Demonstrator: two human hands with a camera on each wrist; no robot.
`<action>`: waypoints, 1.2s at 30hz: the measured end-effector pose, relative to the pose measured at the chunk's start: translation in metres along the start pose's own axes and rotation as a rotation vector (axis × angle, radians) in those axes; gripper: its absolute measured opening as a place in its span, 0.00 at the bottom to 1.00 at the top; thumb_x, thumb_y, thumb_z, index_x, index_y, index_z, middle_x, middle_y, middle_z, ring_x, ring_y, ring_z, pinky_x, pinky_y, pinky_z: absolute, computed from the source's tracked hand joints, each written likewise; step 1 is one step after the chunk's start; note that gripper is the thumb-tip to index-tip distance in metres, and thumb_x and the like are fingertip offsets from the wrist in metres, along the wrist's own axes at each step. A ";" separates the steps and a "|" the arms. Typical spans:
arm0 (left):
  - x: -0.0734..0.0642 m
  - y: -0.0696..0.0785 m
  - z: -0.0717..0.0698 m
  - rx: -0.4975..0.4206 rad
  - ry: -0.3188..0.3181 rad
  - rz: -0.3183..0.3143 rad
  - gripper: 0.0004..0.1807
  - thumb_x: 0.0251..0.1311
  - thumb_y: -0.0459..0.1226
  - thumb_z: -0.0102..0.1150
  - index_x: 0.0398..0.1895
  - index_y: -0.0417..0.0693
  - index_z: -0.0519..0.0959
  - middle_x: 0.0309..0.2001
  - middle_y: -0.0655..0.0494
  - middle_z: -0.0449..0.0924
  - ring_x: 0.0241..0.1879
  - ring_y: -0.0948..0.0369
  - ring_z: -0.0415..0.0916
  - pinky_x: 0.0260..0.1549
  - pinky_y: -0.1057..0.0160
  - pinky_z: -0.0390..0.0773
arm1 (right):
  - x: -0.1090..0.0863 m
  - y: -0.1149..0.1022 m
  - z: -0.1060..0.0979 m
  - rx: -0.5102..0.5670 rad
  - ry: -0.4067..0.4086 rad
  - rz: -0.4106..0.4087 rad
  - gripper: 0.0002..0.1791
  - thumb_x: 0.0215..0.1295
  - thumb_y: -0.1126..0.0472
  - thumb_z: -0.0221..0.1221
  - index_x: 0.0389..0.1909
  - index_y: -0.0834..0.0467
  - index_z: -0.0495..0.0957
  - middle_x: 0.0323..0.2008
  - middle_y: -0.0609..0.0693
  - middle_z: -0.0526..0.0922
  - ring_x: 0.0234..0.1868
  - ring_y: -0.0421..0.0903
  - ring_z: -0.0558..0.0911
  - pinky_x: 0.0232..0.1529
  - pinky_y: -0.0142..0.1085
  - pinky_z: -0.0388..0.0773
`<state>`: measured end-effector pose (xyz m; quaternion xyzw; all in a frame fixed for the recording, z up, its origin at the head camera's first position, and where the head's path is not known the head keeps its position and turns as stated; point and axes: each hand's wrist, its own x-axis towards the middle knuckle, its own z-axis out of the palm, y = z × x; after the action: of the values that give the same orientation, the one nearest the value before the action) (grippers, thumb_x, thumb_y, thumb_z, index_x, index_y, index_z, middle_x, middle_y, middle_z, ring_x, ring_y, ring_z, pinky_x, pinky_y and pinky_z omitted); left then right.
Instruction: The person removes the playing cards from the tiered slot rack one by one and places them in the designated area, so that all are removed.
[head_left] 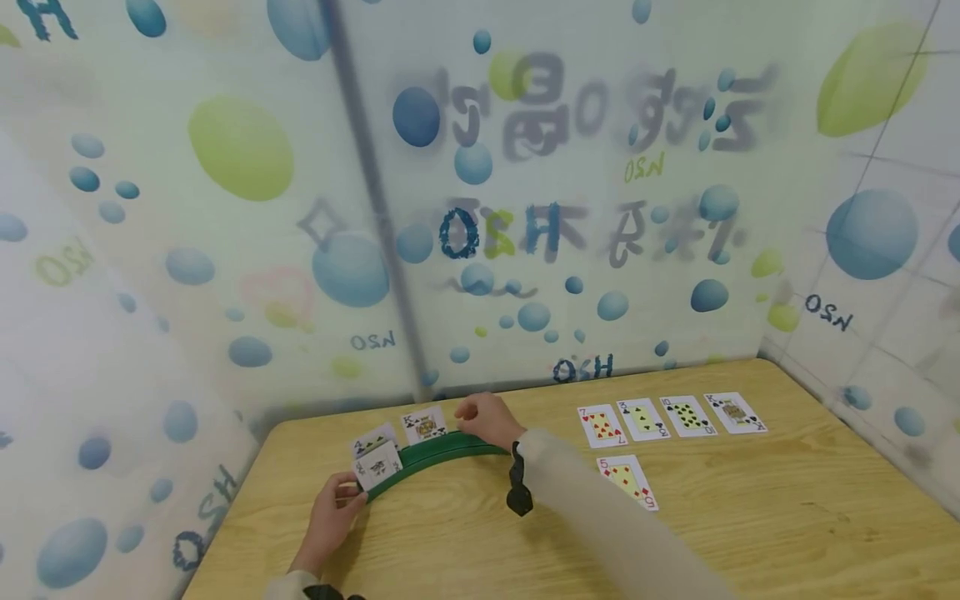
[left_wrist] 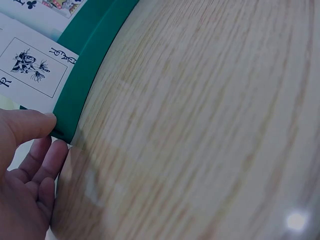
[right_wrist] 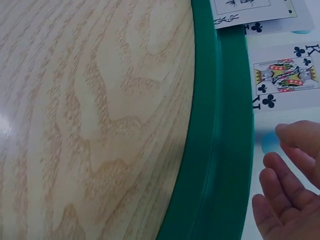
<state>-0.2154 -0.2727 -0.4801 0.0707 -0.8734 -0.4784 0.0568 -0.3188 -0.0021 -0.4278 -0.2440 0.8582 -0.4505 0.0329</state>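
A curved green card holder point(head_left: 442, 452) lies on the wooden table. At its left end, my left hand point(head_left: 332, 510) pinches it, the thumb point(left_wrist: 32, 125) over the edge and the fingers below. A black-and-white joker card point(head_left: 378, 468) stands in the holder beside that hand, overlapping a four of clubs point(head_left: 372, 442). Further right, a king of clubs point(right_wrist: 285, 76) stands in the holder. My right hand point(head_left: 491, 421) is just right of this king, behind the holder, its fingers point(right_wrist: 280, 192) loosely bent with nothing between them.
To the right, several cards lie face up in a row: a seven of hearts point(head_left: 602, 427), a clubs card point(head_left: 642, 419), a ten point(head_left: 688, 416) and a king point(head_left: 736, 412). A five of diamonds point(head_left: 627, 482) lies nearer. A patterned curtain point(head_left: 525, 333) hangs behind the table.
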 end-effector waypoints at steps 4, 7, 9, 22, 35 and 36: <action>-0.001 0.002 -0.001 -0.002 -0.003 -0.014 0.18 0.60 0.27 0.50 0.53 0.31 0.63 0.45 0.34 0.70 0.44 0.46 0.70 0.42 0.52 0.71 | 0.004 0.005 0.005 -0.006 -0.011 0.020 0.09 0.59 0.65 0.58 0.40 0.65 0.79 0.35 0.51 0.78 0.37 0.47 0.76 0.38 0.38 0.73; 0.000 0.002 -0.001 -0.005 -0.003 -0.020 0.18 0.60 0.28 0.50 0.53 0.31 0.63 0.46 0.34 0.70 0.45 0.46 0.70 0.42 0.51 0.71 | 0.006 0.008 0.009 -0.004 -0.014 0.025 0.09 0.58 0.65 0.59 0.39 0.64 0.79 0.34 0.50 0.78 0.36 0.46 0.75 0.37 0.38 0.73; 0.000 0.002 -0.001 -0.006 0.001 -0.026 0.18 0.60 0.28 0.49 0.53 0.32 0.63 0.46 0.34 0.70 0.44 0.46 0.70 0.41 0.52 0.71 | 0.007 0.010 0.012 -0.002 -0.013 0.025 0.08 0.58 0.65 0.60 0.38 0.63 0.80 0.34 0.50 0.77 0.35 0.45 0.75 0.36 0.37 0.72; 0.000 0.003 0.000 -0.004 0.010 -0.022 0.18 0.60 0.27 0.50 0.52 0.31 0.64 0.45 0.35 0.71 0.43 0.47 0.71 0.41 0.53 0.71 | 0.006 0.012 0.029 -0.059 0.057 0.021 0.06 0.55 0.62 0.63 0.34 0.56 0.82 0.31 0.46 0.79 0.32 0.42 0.76 0.33 0.36 0.72; -0.002 0.001 0.000 -0.020 0.020 0.009 0.16 0.60 0.26 0.50 0.50 0.31 0.65 0.43 0.37 0.72 0.41 0.49 0.71 0.39 0.56 0.72 | 0.001 0.005 0.033 -0.063 0.154 0.009 0.02 0.56 0.61 0.62 0.30 0.54 0.82 0.31 0.46 0.80 0.32 0.43 0.76 0.33 0.37 0.72; -0.002 0.001 0.000 -0.021 0.022 0.011 0.16 0.60 0.27 0.50 0.50 0.31 0.65 0.42 0.37 0.72 0.41 0.49 0.71 0.39 0.56 0.72 | 0.001 0.005 0.033 -0.067 0.155 0.012 0.02 0.56 0.61 0.62 0.30 0.54 0.82 0.31 0.46 0.80 0.32 0.43 0.76 0.33 0.38 0.72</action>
<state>-0.2133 -0.2714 -0.4794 0.0707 -0.8681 -0.4863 0.0697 -0.3123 -0.0249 -0.4512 -0.2043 0.8740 -0.4391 -0.0394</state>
